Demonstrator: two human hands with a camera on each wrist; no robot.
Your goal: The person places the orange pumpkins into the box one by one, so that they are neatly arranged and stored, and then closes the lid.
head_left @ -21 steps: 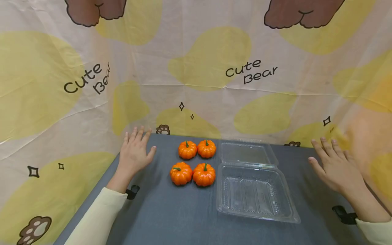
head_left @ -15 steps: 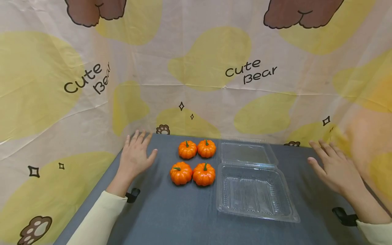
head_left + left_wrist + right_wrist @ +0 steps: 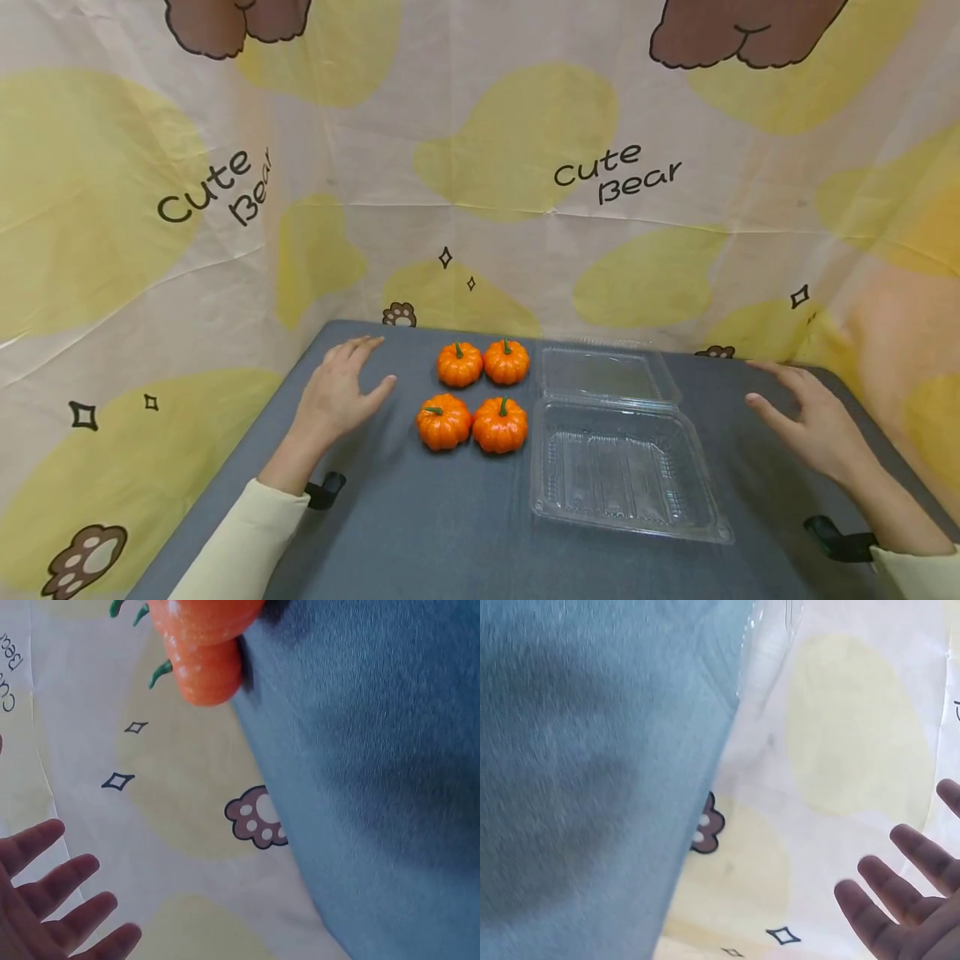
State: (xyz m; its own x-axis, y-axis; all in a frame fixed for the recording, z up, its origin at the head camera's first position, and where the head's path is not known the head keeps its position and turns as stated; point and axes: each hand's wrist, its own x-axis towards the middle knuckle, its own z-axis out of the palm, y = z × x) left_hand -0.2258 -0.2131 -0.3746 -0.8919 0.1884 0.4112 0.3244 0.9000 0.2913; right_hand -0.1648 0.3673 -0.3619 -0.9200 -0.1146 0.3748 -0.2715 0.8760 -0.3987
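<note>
Several small orange pumpkins with green stems stand in two rows on the table, among them a front-left pumpkin point(image 3: 444, 423) and a back-right pumpkin point(image 3: 506, 362). To their right lies a clear plastic clamshell box point(image 3: 626, 479), its lid point(image 3: 600, 377) folded back flat. My left hand point(image 3: 341, 393) hovers left of the pumpkins, fingers spread and holding nothing. In the left wrist view, its fingers point(image 3: 64, 885) appear apart from the pumpkins. Over on the right, past the box, my right hand point(image 3: 817, 429) is raised with loose fingers point(image 3: 907, 844) and an unfilled palm.
A dark grey-blue cloth point(image 3: 450, 533) covers the table. Behind and beside it hangs a pale printed curtain point(image 3: 510, 150) with yellow patches and bear drawings, meeting the table's back edge. Black straps with small devices point(image 3: 324, 490) sit at both wrists.
Both hands have lowered, and their fingers have tipped down and inward. The left hand has shifted slightly right, toward the pumpkins. Pumpkins and box stay in place.
</note>
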